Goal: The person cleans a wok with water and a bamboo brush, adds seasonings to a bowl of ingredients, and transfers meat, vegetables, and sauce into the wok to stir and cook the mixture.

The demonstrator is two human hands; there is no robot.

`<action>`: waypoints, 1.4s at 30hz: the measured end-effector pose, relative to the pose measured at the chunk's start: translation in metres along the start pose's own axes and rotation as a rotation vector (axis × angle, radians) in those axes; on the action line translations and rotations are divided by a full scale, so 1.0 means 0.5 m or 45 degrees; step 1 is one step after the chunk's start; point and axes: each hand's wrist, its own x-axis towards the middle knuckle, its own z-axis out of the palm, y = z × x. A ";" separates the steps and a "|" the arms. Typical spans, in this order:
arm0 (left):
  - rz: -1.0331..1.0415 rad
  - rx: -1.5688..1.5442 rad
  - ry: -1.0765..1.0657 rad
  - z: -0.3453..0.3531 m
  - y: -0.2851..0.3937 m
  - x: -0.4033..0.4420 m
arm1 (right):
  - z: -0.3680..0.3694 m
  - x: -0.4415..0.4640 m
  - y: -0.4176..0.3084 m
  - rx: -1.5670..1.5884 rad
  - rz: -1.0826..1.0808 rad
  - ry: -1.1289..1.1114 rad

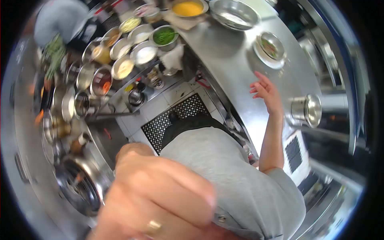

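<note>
My left hand [160, 192] is large and blurred close to the camera, its fingers curled in and a ring on one of them. Whatever it may hold is hidden. Over the steel counter on the right, my right hand [267, 93] has its fingers apart and nothing in them. Just beyond those fingertips, a small metal bowl [272, 45] with some food in it rests on a white plate [273, 63]. To the right of my right wrist stands a shiny metal pot [307, 110].
Several bowls of ingredients crowd the left counter, among them chopped greens [164, 36] and white powder [145, 54]. A yellow-filled bowl [188, 8] and a large steel bowl [235, 14] stand farther back. A black perforated mat [158, 128] covers the floor. Another person [60, 22] is at upper left.
</note>
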 end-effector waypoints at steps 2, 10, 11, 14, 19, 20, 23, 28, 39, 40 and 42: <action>-0.075 -0.075 0.118 -0.023 -0.044 -0.005 | -0.074 -0.008 0.051 0.063 0.132 0.324; -1.245 0.786 -0.251 -0.128 -0.252 -0.178 | -0.230 0.257 0.100 0.131 0.056 1.241; -1.257 0.919 -0.450 -0.128 -0.266 -0.198 | -0.235 0.277 0.092 -0.048 0.119 1.257; -1.344 1.002 -0.590 -0.139 -0.274 -0.258 | -0.284 0.313 0.095 -0.275 0.231 1.120; -1.443 1.029 -0.215 -0.168 -0.256 -0.310 | -0.360 0.325 0.058 -0.258 -0.156 0.971; -1.465 1.006 -0.123 -0.173 -0.255 -0.318 | -0.363 0.312 0.040 -0.168 -0.263 0.920; -1.602 0.958 -0.012 -0.174 -0.271 -0.296 | -0.304 0.231 -0.039 -0.034 -0.453 0.740; -1.421 0.295 0.547 -0.142 -0.333 -0.263 | -0.058 0.095 -0.097 0.100 0.060 0.246; -1.463 0.568 1.204 -0.325 -0.121 -0.430 | 0.309 0.259 0.003 0.262 0.217 -0.590; -1.408 0.586 1.283 -0.345 -0.093 -0.460 | 0.337 0.293 0.005 0.202 0.196 -0.543; -1.283 0.564 1.497 -0.365 -0.044 -0.471 | 0.403 0.366 0.000 0.088 0.118 -0.538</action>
